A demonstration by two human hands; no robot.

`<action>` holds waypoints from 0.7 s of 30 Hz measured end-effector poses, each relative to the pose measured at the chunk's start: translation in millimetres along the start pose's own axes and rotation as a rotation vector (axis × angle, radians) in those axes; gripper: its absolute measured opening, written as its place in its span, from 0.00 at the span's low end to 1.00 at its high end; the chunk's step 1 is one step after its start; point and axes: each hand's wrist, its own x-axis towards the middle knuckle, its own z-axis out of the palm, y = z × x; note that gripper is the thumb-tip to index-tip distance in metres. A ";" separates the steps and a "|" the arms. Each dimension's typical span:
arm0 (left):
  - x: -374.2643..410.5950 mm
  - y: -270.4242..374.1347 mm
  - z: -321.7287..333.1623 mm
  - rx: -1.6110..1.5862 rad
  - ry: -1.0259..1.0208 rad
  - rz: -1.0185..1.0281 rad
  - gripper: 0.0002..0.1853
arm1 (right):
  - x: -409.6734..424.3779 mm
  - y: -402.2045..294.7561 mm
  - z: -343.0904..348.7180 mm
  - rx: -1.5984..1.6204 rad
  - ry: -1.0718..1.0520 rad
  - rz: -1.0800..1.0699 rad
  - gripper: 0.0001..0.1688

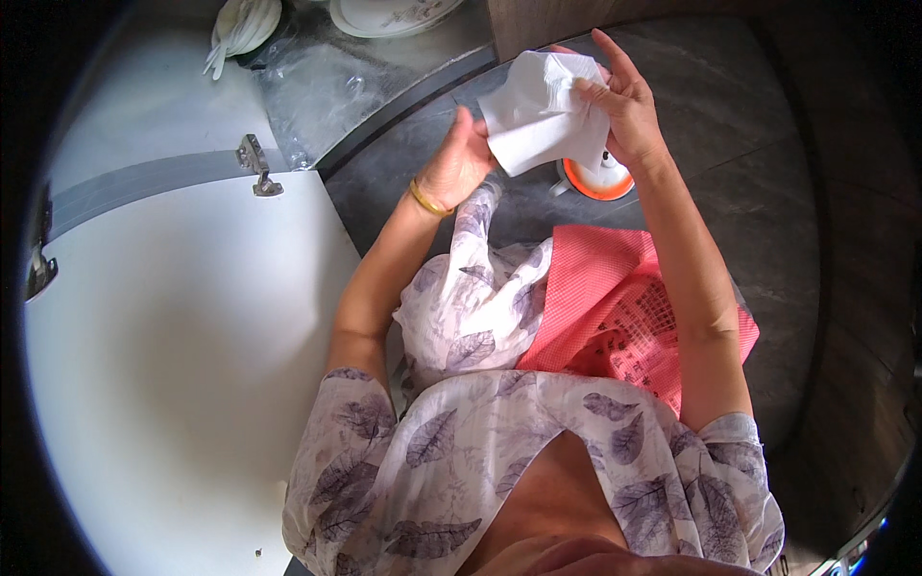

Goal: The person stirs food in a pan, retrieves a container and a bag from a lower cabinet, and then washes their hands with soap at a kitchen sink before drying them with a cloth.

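Observation:
White paper tissues or napkins (544, 119) hang between my two hands above the floor. My right hand (625, 108) pinches them at the upper right, thumb on top and some fingers spread. At their left edge is my left hand (457, 158), thumb raised, its fingertips partly hidden behind the paper; whether it grips cannot be told. Below my right hand, a white and orange vessel with a handle (601, 180) stands on the floor, partly covered by the paper. A red checked cloth or bag with printed writing (598, 288) lies across my lap, under my right forearm.
An open white cabinet door (166, 345) with metal hinges (256, 165) stands at the left. Inside the cabinet are stacked bowls with spoons (245, 29), plates (396, 14) and clear plastic wrapping (317, 86). Dark floor tiles (720, 129) extend to the right.

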 end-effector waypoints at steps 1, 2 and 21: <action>2.6 2.9 -2.6 0.084 0.048 0.035 0.31 | -1.0 1.7 1.7 0.027 -0.038 -0.036 0.36; 4.6 6.2 -5.2 0.168 0.097 0.071 0.26 | -2.4 4.1 3.6 0.055 -0.076 -0.072 0.38; -9.1 22.3 -14.8 -0.088 0.201 0.005 0.16 | 1.4 26.7 19.0 0.044 -0.028 0.162 0.12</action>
